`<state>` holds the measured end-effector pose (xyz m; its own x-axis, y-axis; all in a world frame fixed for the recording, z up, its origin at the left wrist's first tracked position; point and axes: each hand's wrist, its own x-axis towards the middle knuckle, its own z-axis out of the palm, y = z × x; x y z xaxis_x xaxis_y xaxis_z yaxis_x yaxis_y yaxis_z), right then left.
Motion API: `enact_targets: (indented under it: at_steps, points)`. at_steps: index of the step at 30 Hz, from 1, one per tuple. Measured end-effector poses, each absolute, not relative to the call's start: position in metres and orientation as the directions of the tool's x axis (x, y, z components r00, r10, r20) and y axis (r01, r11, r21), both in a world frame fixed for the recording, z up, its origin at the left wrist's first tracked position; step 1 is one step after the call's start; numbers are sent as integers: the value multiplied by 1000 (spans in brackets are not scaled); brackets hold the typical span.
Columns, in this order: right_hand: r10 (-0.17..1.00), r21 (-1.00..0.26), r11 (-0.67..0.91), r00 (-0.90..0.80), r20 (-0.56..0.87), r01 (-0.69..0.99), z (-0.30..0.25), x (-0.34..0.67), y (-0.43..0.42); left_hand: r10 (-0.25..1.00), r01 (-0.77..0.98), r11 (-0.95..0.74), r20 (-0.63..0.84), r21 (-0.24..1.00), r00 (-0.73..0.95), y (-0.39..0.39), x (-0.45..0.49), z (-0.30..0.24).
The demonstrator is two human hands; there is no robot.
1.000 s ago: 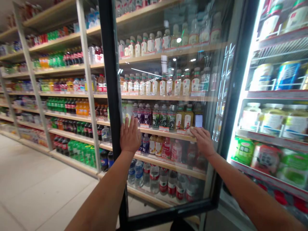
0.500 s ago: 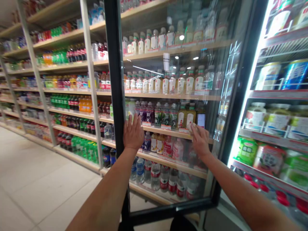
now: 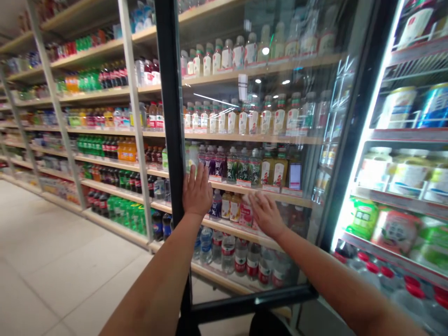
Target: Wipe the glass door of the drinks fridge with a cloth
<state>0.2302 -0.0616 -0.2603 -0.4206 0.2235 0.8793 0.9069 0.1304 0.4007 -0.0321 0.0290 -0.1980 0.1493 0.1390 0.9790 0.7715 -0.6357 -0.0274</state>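
The black-framed glass door [image 3: 172,116] is touched near its left edge by the left hand [image 3: 198,191], which is laid flat with fingers slightly spread. Nearer the middle of the door, a small white cloth [image 3: 247,199] is held at the pane by the right hand [image 3: 268,212], whose fingers are pressed together over it. Through the door, green-capped bottles [image 3: 266,119] are seen with white labels marked by a small red block, the print too fine to be read. Lower behind the door, purple-labelled bottles [image 3: 216,161] and green-labelled bottles [image 3: 243,168] are lettered in large pale characters, and clear bottles [image 3: 252,267] are banded in red. To the right of the door, a green pouch [image 3: 362,217] is printed with white Chinese characters and a red pouch [image 3: 397,231] with dark ones, neither legible with certainty. Left of the door, green bottles [image 3: 126,212] are shelved, their brand too small to be read.
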Motion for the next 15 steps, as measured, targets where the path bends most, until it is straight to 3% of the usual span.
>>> enact_targets:
  at_steps: [2, 4, 10, 15]
  points:
    - [268, 528, 185, -560, 784, 829, -264, 227, -61, 138, 775, -631, 979, -32, 153, 29, -32, -198]
    - [255, 570, 202, -605, 754, 796, -254, 227, -59, 147, 778, -628, 977, -28, 153, 29, -32, -198]
    - [121, 390, 120, -403, 907, 913, -245, 210, -52, 153, 783, -622, 975, -30, 159, 29, -32, -199]
    - [228, 603, 283, -663, 713, 746, -264, 193, -53, 135, 785, -618, 978, -44, 161, 29, -33, -200]
